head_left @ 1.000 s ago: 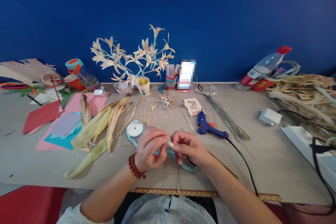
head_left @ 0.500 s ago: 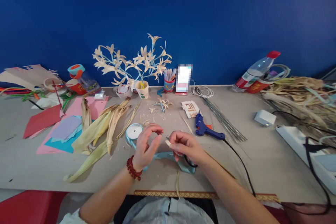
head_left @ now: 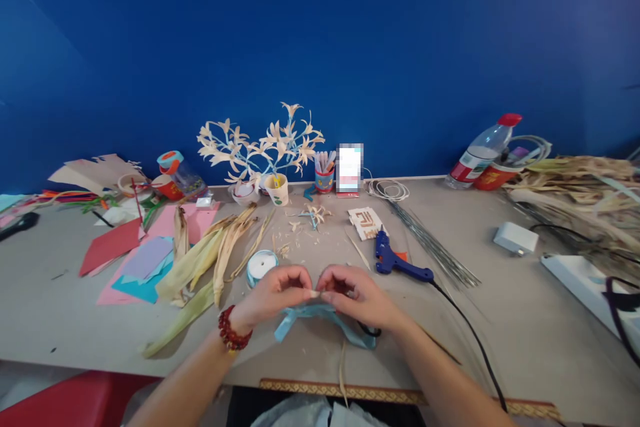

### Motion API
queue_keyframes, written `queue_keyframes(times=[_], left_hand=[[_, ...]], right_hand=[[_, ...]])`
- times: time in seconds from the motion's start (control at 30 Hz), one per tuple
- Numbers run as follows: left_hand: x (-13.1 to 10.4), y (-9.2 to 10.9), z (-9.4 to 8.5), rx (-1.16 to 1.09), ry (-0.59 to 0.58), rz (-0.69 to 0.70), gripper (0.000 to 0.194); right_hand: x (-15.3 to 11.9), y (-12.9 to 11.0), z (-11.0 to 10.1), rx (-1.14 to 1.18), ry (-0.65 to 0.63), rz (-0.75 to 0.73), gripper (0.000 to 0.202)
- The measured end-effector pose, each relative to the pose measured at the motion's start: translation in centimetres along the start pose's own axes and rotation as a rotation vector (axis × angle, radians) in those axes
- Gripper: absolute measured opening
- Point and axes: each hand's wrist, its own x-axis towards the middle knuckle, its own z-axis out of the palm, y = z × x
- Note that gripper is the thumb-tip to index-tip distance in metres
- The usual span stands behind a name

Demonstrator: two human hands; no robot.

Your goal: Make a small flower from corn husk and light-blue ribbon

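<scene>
My left hand (head_left: pixel 280 290) and my right hand (head_left: pixel 357 293) meet low over the desk, fingertips almost touching. Both pinch a small pale piece of husk (head_left: pixel 315 293), mostly hidden by the fingers. A black curved loop (head_left: pixel 369 329), like a scissors handle, shows under my right palm; its rest is hidden. Light blue ribbon (head_left: pixel 313 311) lies beneath both hands. The ribbon spool (head_left: pixel 261 265) is just beyond my left hand. A blue glue gun (head_left: pixel 400 261) lies to the right, its cord running toward the front edge.
Corn husks (head_left: pixel 200 260) and coloured paper (head_left: pixel 143 267) lie at left. Husk flowers (head_left: pixel 270 147) stand in a paper cup (head_left: pixel 277 191) at the back, near a phone (head_left: pixel 349 170). Wires (head_left: pixel 435 243), a tilted bottle (head_left: pixel 483 150) and a power strip (head_left: pixel 583 293) occupy the right.
My left hand has come in from apart and closed its fingertips on the husk piece beside my right fingertips. The view has tilted slightly upward.
</scene>
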Motion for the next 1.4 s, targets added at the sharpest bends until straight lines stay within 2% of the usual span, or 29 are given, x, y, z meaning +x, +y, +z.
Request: queue_keyframes(times=[0.07, 0.13, 0.23, 0.37, 0.47, 0.73, 0.97, 1.1, 1.2, 1.3, 1.4], left_hand=[[0.8, 0.0, -1.5, 0.182, 0.2, 0.119, 0.019], [2.4, -0.3, -3.4, 0.395, 0.395, 0.175, 0.017], [5.9, -1.5, -6.4, 0.76, 0.428, 0.164, 0.021], [9.7, -3.8, -8.8, 0.881, 0.441, 0.146, 0.019], [10.8, -5.1, -9.5, 0.943, 0.436, 0.141, 0.019], [10.7, -6.4, -10.8, 1.031, 0.435, 0.112, 0.024], [11.0, -7.2, -9.9, 1.028, 0.289, 0.12, 0.021], [11.0, -7.5, -9.7, 1.02, 0.306, 0.109, 0.025], [10.3, -6.6, -10.2, 1.007, 0.336, 0.112, 0.025], [8.6, -4.7, -10.3, 0.975, 0.365, 0.125, 0.026], [5.9, -2.6, -9.1, 0.916, 0.392, 0.136, 0.026]], right_hand=[[0.1, 0.2, -0.1, -0.043, 0.096, -0.001, 0.018], [0.3, 0.5, 0.0, -0.098, 0.184, 0.02, 0.018], [0.6, 0.8, 0.2, -0.206, 0.206, 0.031, 0.016], [0.7, 0.7, 0.4, -0.346, 0.155, 0.014, 0.014], [0.7, 0.5, 0.3, -0.422, 0.163, 0.012, 0.011], [0.5, -0.1, 0.4, -0.475, 0.141, 0.011, 0.01], [0.5, 0.1, 0.4, -0.508, 0.135, 0.021, 0.01], [0.6, 0.3, 0.5, -0.518, 0.141, 0.012, 0.008], [0.6, 0.5, 0.5, -0.512, 0.164, -0.017, 0.008], [0.4, 0.6, 0.2, -0.437, 0.284, -0.087, 0.013], [0.1, 0.6, -0.9, -0.247, 0.587, -0.161, 0.017]])
